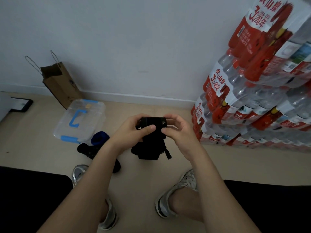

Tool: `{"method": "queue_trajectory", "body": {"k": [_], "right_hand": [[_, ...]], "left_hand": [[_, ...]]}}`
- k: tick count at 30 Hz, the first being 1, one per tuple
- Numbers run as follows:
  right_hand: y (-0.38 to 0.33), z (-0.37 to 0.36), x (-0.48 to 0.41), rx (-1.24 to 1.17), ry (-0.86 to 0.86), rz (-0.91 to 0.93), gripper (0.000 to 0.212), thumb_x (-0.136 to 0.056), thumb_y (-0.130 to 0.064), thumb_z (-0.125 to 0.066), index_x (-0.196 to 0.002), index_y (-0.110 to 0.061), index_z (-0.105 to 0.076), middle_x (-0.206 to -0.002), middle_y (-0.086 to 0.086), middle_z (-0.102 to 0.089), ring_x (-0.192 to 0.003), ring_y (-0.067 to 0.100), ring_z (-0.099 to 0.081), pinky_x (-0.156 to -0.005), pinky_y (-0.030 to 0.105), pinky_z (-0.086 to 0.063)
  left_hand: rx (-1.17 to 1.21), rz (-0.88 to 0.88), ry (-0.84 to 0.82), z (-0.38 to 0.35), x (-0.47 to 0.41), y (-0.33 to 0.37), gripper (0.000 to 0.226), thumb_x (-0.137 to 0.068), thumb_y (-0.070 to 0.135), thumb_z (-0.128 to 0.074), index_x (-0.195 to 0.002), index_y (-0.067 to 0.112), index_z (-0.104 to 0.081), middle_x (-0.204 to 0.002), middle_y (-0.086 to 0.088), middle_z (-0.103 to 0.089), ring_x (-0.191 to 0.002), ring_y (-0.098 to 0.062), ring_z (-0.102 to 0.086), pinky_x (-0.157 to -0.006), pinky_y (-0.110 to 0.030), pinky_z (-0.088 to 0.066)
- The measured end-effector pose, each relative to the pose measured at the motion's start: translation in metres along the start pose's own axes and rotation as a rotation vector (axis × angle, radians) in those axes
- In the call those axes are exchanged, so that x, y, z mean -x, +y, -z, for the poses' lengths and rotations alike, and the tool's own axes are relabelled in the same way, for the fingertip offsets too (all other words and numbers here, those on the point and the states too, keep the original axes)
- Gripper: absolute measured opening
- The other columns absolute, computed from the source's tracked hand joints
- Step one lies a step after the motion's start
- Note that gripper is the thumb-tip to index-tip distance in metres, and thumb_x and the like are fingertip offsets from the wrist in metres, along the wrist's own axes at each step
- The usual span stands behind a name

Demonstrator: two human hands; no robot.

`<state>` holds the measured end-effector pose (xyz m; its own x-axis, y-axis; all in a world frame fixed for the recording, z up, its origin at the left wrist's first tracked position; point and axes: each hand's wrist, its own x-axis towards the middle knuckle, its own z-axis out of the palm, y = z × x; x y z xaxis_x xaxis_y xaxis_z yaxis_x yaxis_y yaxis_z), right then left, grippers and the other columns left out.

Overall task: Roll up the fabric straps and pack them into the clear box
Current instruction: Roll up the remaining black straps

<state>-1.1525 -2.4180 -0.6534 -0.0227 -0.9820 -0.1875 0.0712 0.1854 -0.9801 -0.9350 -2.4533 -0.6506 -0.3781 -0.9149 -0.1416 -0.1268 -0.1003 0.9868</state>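
A black fabric strap point(153, 122) is held at chest height between both hands, partly wound into a roll, its loose end hanging down. My left hand point(134, 130) grips the roll's left side, thumb across its front. My right hand point(178, 126) pinches its right side. Below them on the floor lies a heap of black straps point(149, 150). A blue rolled strap point(99, 137) and more black straps point(85, 149) lie to the left. The clear box point(80, 120), with blue handle and latches and its lid on, stands on the floor at the left.
A brown paper bag point(58, 83) leans on the wall behind the box. Stacked packs of bottled water point(252, 101) fill the right side. A black-framed object point(21, 105) lies at the far left. My two feet in grey shoes point(176, 190) rest on the beige floor.
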Motion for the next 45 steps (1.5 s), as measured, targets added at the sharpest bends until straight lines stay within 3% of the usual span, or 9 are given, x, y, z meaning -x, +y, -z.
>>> {"method": "queue_trajectory", "body": {"k": [4, 7, 10, 15, 22, 30, 37, 41, 45], "right_hand": [[0.005, 0.001, 0.000, 0.168, 0.040, -0.243, 0.019, -0.098, -0.011, -0.055, -0.117, -0.014, -0.055, -0.113, 0.017, -0.070, -0.093, 0.034, -0.078, -0.087, 0.046, -0.063], [0.007, 0.000, 0.005, 0.031, -0.078, -0.406, 0.035, -0.091, -0.027, -0.053, -0.122, -0.010, -0.050, -0.115, 0.028, -0.072, -0.089, 0.048, -0.079, -0.084, 0.055, -0.067], [0.005, -0.006, 0.003, -0.071, -0.090, -0.427, 0.039, -0.088, -0.013, -0.056, -0.126, -0.014, -0.047, -0.119, 0.029, -0.068, -0.089, 0.050, -0.079, -0.084, 0.054, -0.067], [0.004, -0.012, -0.002, -0.330, -0.041, -0.327, 0.039, -0.089, 0.014, -0.056, -0.119, -0.010, -0.050, -0.089, 0.023, -0.071, -0.085, 0.040, -0.080, -0.082, 0.047, -0.066], [0.005, -0.017, 0.004, -0.184, -0.154, -0.031, 0.042, -0.085, 0.017, -0.075, -0.119, -0.008, -0.078, -0.118, 0.018, -0.078, -0.108, 0.037, -0.078, -0.097, 0.038, -0.061], [0.006, -0.022, 0.001, 0.328, 0.117, 0.173, 0.015, -0.086, -0.027, -0.092, -0.086, -0.029, -0.076, -0.077, 0.000, -0.077, -0.068, 0.019, -0.077, -0.065, 0.033, -0.062], [0.014, -0.023, -0.002, 0.496, 0.331, 0.165, 0.033, -0.080, -0.054, -0.088, -0.086, -0.028, -0.069, -0.085, -0.008, -0.073, -0.079, 0.006, -0.071, -0.071, 0.030, -0.061], [0.013, -0.020, -0.003, 0.199, 0.138, -0.029, 0.034, -0.092, -0.031, -0.085, -0.122, -0.026, -0.070, -0.094, 0.004, -0.083, -0.088, 0.020, -0.082, -0.074, 0.041, -0.068], [0.002, -0.020, -0.002, 0.013, 0.036, -0.108, 0.023, -0.099, -0.005, -0.070, -0.116, -0.020, -0.076, -0.098, 0.010, -0.083, -0.090, 0.031, -0.082, -0.065, 0.034, -0.064]], "left_hand": [[0.091, 0.017, 0.110, 0.003, -0.004, -0.003, 0.022, -0.099, 0.022, -0.078, -0.120, 0.026, -0.073, -0.111, -0.004, -0.076, -0.105, -0.028, -0.077, -0.076, -0.043, -0.066], [0.090, 0.019, 0.146, 0.006, -0.005, -0.002, 0.023, -0.100, 0.020, -0.077, -0.120, 0.028, -0.072, -0.115, -0.007, -0.076, -0.107, -0.030, -0.077, -0.077, -0.047, -0.067], [0.096, -0.001, 0.194, 0.002, -0.004, 0.000, 0.024, -0.100, 0.021, -0.077, -0.122, 0.028, -0.071, -0.116, -0.006, -0.076, -0.108, -0.029, -0.076, -0.074, -0.049, -0.068], [0.050, -0.018, 0.238, 0.001, -0.004, 0.000, 0.028, -0.102, 0.016, -0.073, -0.128, 0.023, -0.065, -0.123, -0.010, -0.069, -0.116, -0.035, -0.071, -0.088, -0.066, -0.062], [0.012, -0.033, 0.263, 0.000, -0.004, 0.002, 0.028, -0.101, 0.018, -0.075, -0.127, 0.024, -0.068, -0.117, -0.002, -0.072, -0.116, -0.030, -0.071, -0.094, -0.061, -0.061], [0.104, 0.053, 0.150, -0.005, -0.002, 0.004, 0.025, -0.101, 0.026, -0.075, -0.126, 0.027, -0.069, -0.113, -0.003, -0.076, -0.103, -0.025, -0.078, -0.072, -0.043, -0.067], [0.188, 0.070, 0.069, -0.004, 0.001, 0.009, 0.026, -0.104, 0.030, -0.071, -0.130, 0.025, -0.067, -0.118, -0.004, -0.077, -0.107, -0.025, -0.078, -0.078, -0.043, -0.067], [0.139, -0.015, 0.012, -0.001, 0.004, 0.011, 0.029, -0.105, 0.015, -0.068, -0.129, 0.032, -0.068, -0.116, 0.006, -0.074, -0.105, -0.017, -0.077, -0.075, -0.036, -0.065], [0.088, -0.073, 0.010, 0.000, 0.003, 0.009, 0.042, -0.100, 0.000, -0.071, -0.125, 0.034, -0.074, -0.122, 0.007, -0.074, -0.114, -0.018, -0.074, -0.090, -0.038, -0.063]]}}
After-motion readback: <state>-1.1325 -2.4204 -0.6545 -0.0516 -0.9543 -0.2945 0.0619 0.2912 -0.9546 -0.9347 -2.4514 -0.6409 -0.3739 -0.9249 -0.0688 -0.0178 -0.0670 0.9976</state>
